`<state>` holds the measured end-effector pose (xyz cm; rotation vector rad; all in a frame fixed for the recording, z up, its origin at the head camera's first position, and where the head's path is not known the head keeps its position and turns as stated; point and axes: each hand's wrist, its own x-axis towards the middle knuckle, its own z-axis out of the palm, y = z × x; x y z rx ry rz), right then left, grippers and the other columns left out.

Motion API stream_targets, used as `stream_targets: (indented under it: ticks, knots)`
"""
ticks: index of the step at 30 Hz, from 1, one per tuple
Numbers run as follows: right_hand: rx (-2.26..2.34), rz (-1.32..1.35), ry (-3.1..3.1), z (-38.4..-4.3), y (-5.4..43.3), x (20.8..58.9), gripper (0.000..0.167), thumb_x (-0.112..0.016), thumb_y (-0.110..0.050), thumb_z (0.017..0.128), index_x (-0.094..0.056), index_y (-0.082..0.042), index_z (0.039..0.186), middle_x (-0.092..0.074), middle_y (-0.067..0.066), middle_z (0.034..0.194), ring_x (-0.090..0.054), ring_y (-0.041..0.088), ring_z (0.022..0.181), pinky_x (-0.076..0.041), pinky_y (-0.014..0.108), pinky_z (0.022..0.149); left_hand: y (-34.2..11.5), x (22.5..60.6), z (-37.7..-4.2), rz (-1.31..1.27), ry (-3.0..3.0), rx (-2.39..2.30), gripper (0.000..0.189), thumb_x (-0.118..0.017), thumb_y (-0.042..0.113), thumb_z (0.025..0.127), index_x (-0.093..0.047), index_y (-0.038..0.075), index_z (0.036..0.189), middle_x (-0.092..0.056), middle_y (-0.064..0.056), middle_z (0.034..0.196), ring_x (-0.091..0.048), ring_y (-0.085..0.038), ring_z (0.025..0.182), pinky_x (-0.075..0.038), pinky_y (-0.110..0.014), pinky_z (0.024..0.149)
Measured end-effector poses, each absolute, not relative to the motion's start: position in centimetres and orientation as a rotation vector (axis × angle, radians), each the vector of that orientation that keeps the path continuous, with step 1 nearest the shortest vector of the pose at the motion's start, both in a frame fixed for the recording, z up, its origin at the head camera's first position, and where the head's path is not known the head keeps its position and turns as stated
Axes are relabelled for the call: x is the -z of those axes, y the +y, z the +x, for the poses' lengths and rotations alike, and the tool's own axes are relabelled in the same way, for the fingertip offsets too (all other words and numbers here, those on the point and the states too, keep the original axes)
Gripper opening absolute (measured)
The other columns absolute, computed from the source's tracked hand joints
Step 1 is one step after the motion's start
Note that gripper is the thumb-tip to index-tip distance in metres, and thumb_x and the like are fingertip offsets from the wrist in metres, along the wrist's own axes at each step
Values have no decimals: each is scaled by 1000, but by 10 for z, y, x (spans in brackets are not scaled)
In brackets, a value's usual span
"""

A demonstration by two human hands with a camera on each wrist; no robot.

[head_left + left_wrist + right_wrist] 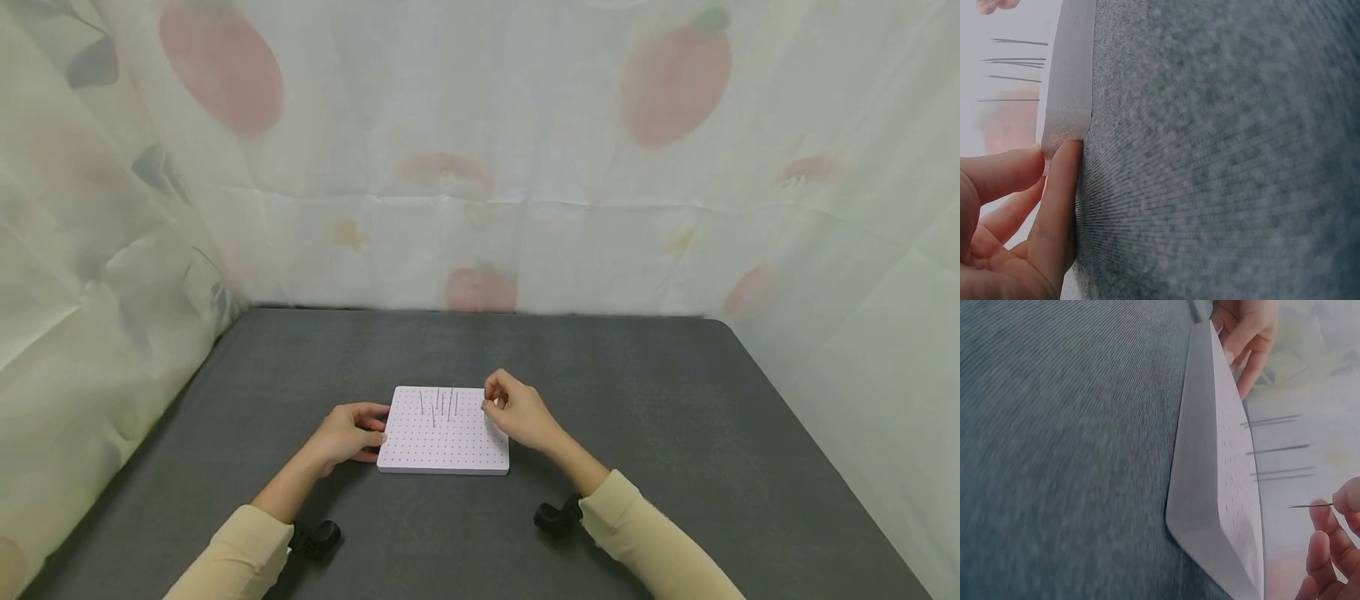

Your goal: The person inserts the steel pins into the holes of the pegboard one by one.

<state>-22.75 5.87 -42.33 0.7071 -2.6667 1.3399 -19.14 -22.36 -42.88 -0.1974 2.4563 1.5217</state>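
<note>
A white board with rows of small holes [442, 446] lies flat on the dark table. Several thin dark pins [448, 404] stand upright in its far half; they show from the side in the left wrist view [1016, 60]. My left hand [348, 435] holds the board's left edge, thumb at the upper rim and fingers along the side [1060, 206]. Over the far right part of the board, my right hand [517, 410] pinches one thin pin [1310, 505] between thumb and index finger. In the right wrist view this pin's tip points at the board and appears apart from its surface.
The grey-black table [637, 417] extends around the board on all sides. A pale curtain with fruit prints [480, 250] hangs behind the table, and more curtain [90, 333] borders the left side. Each wrist wears a black camera [318, 537].
</note>
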Motion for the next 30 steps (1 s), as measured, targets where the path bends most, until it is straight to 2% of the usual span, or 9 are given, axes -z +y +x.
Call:
stream_targets:
  ticks: [8, 30]
  knots:
    - [-1335, 771, -2642, -226, 47, 427, 8, -61, -10, 82, -54, -13, 85, -55, -6, 76, -49, 9, 68, -38, 19, 55, -224, 430, -192, -196, 2453, -1518, 49, -66, -1, 80, -52, 1, 127, -57, -15, 100, -62, -18, 76, -57, -36, 62]
    - [-1125, 855, -2699, -225, 35, 432, 6, -63, -11, 81, -60, -15, 84, -62, -8, 77, -49, 5, 63, -39, 18, 53, -224, 429, -191, -192, 2456, -1521, 49, -65, -2, 80, -51, 0, 127, -57, -16, 100, -62, -18, 76, -57, -36, 62]
